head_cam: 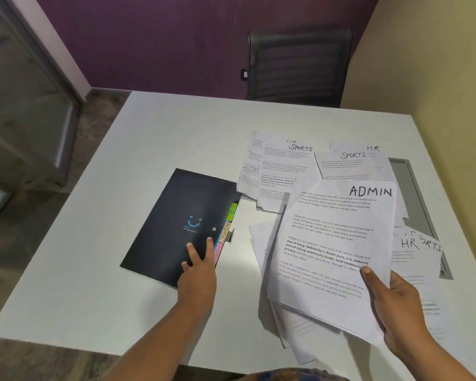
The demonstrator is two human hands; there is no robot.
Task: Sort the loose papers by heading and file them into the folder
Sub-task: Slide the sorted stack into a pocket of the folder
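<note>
Table (116,188), white, seen from above by the person working at it, with two hands in view. One dark folder (173,215) lies closed at the middle left of the table, with a blue smile mark on its cover. Three coloured tabs stick out along its right edge. A green tab (233,211) is farthest, a peach tab (226,233) lettered ADMIN is in the middle, and a pink tab (217,253) is nearest, its lettering partly hidden.

The left hand (197,273) rests on the folder's near right corner, fingers straight and spread, gripping nothing. The right hand (396,306) pinches the lower right corner of a bundle of papers held over the table's near right, thumb on top. The top sheet (333,243) of the bundle is headed ADMIN in large handwritten letters. More sheets fan out under it, too overlapped to count.

Loose papers lie spread on the table's right half. Beyond the bundle are a left SPORTS sheet (283,171) and a right SPORTS sheet (352,165), with a far HR sheet (373,147) showing behind the right one. To the right of the bundle, a near HR sheet (411,254) lies over another whose partly covered heading ends in ORTS. A grey slot (408,188) is set into the table under the right-hand papers.

One black chair (300,64) stands beyond the far edge, against a purple wall (149,37).
</note>
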